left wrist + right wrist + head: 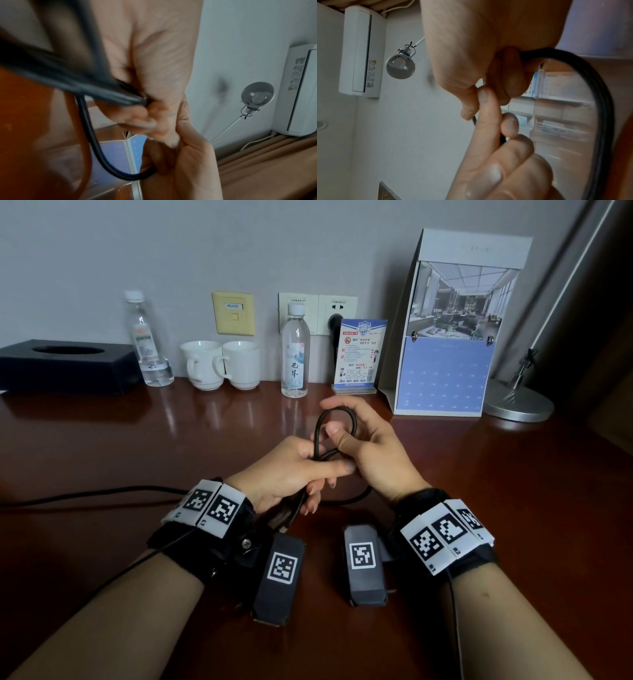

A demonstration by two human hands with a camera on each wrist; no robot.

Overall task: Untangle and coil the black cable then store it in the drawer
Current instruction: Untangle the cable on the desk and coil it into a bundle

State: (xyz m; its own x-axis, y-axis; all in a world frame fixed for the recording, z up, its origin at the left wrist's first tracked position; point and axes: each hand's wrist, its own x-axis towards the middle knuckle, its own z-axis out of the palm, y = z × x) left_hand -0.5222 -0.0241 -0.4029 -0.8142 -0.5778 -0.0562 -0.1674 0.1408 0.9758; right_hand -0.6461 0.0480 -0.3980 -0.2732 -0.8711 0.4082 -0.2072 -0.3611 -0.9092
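Both hands meet above the middle of the dark wooden desk [479, 481] and hold the black cable [315, 440]. My left hand [308, 470] grips several gathered strands in its curled fingers. My right hand [346, 426] pinches a small upright loop between thumb and fingers. The rest of the cable trails left across the desk and under my left wrist. In the left wrist view the cable [91, 135] hangs in a doubled bend below the left hand [154, 67]. From the right wrist the cable [604, 108] arcs away from the right hand [479, 40]. No drawer is in view.
Along the wall stand a black tissue box [68, 364], two water bottles [295, 354], two white mugs [222, 364], a card stand [359, 354], a desk calendar [448, 337] and a lamp base [517, 402]. A plug sits in the wall socket [335, 318].
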